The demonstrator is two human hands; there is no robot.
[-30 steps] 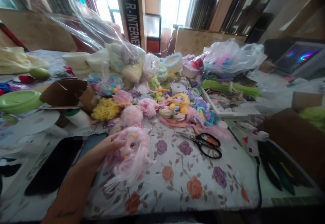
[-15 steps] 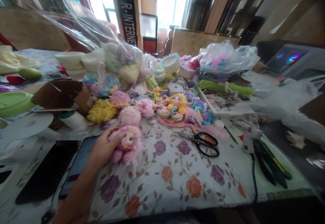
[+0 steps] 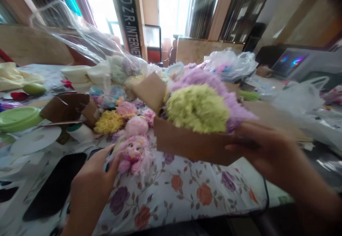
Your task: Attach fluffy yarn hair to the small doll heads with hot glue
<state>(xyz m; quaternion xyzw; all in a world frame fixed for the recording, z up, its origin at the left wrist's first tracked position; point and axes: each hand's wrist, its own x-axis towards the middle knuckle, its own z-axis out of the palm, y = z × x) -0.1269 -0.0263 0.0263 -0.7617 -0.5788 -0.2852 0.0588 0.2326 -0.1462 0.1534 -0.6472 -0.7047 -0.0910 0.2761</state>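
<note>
My right hand [image 3: 263, 148] grips the near right side of an open cardboard box [image 3: 192, 143], holding it tilted above the table. Yellow-green fluffy yarn [image 3: 197, 109] and lilac fluffy yarn [image 3: 227, 93] fill the box; motion blurs the box and hand a little. On the flowered cloth to the left sits a pink doll [image 3: 133, 152] with long pale hair. Beside it is my left hand [image 3: 96, 175], thumb and fingers apart at the edge of the doll's hair. Whether the fingertips touch the doll is hard to see.
A black phone [image 3: 56, 186] lies left of my left hand. Behind the doll are a pink ball [image 3: 136, 125], yellow yarn [image 3: 109, 122] and another cardboard box [image 3: 69, 109]. A white spool [image 3: 37, 139] and a green lid [image 3: 20, 118] stand at far left. Plastic bags [image 3: 232, 63] lie at the back.
My right hand has come into view from the right with the yarn-filled box, which now hides the scissors. My left hand has slid off the doll towards the left.
</note>
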